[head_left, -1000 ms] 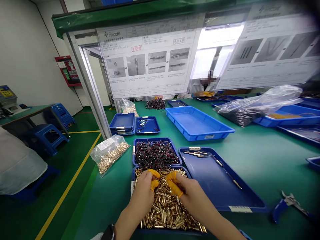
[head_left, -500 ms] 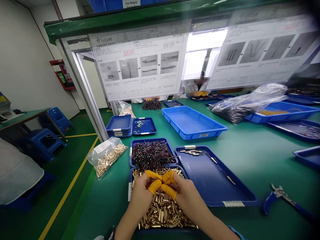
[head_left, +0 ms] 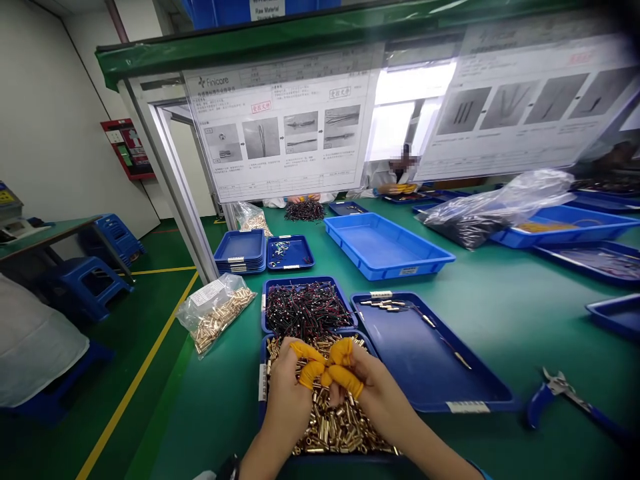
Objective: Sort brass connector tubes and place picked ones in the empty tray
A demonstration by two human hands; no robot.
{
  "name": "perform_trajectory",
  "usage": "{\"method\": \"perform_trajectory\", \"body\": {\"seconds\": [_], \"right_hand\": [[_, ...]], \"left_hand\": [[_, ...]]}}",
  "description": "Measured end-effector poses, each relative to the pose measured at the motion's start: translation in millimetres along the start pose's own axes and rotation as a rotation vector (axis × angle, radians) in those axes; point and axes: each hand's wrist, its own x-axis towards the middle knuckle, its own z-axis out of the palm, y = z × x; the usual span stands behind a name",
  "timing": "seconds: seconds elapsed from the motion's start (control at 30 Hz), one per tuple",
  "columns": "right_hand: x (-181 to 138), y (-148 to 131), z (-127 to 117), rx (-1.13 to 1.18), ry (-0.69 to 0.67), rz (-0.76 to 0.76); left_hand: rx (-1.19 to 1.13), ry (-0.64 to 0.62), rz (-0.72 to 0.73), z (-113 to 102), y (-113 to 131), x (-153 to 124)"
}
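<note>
My left hand [head_left: 289, 393] and my right hand [head_left: 373, 390] meet over a blue tray [head_left: 261, 390] heaped with small brass tubes [head_left: 340, 427]. Both wear orange finger cots, and their fingertips are pinched together on something small that I cannot make out. Just behind that tray, a second blue tray holds a tangle of red and black wires [head_left: 305, 308]. To the right lies a larger blue tray [head_left: 430, 363] with a few finished wire pieces [head_left: 387, 305] at its far end.
A clear bag of brass tubes [head_left: 215, 315] lies left of the trays near the table edge. Blue-handled pliers [head_left: 560, 390] lie at the right. Stacked blue trays [head_left: 240, 250], an open bin [head_left: 385, 243] and a plastic bag [head_left: 500, 207] stand farther back. A person in white sits across the table.
My hands came together from slightly apart, fingertips now pinched over the brass tubes. The view shifted a little.
</note>
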Motion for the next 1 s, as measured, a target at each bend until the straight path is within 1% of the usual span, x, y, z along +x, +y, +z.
{"method": "perform_trajectory", "body": {"seconds": [0.07, 0.13, 0.23, 0.3, 0.37, 0.43, 0.5, 0.53, 0.63, 0.73, 0.9, 0.97, 1.0], "right_hand": [[0.9, -3.2, 0.2, 0.095, -0.009, 0.024], [1.8, -7.0, 0.2, 0.104, -0.039, 0.084], [2.1, -10.6, -1.4, -0.069, -0.016, 0.146], [1.9, -9.9, -4.5, -0.191, 0.047, 0.169], [2.1, -7.2, -9.2, -0.228, 0.123, 0.195], [3.3, -3.7, -14.2, -0.231, 0.207, 0.179], [4.8, -1.1, -17.6, -0.238, 0.258, 0.134], [5.5, -0.3, -18.3, -0.246, 0.265, 0.113], [6.2, 0.1, -16.4, -0.292, 0.241, 0.083], [6.1, -0.2, -12.9, -0.355, 0.213, 0.065], [6.7, 2.8, -12.3, -0.47, 0.235, 0.047], [6.7, 3.9, -12.4, -0.53, 0.233, 0.07], [6.4, 3.9, -12.1, -0.56, 0.229, 0.085]], "left_hand": [[-0.005, 0.02, 0.014, -1.7, 0.9, -1.1], [0.017, 0.018, 0.038, -3.2, 0.9, -1.7], [0.057, -0.004, 0.08, -3.4, 0.0, -0.9], [0.068, -0.034, 0.023, -2.5, -0.8, 0.3], [0.12, -0.116, -0.073, -1.8, -2.4, 1.4], [0.222, -0.257, -0.095, -1.7, -5.6, 1.2], [0.304, -0.367, -0.032, -1.9, -10.3, -0.2], [0.321, -0.393, 0.004, -1.8, -12.7, -1.1], [0.328, -0.399, 0.066, -1.3, -18.4, -3.2], [0.371, -0.416, 0.111, -1.7, -18.7, -2.6], [0.598, -0.534, 0.223, -4.8, -10.6, -0.7], [0.625, -0.559, 0.26, -5.2, -9.0, -1.5], [0.599, -0.553, 0.251, -5.0, -9.4, -2.0]]}}
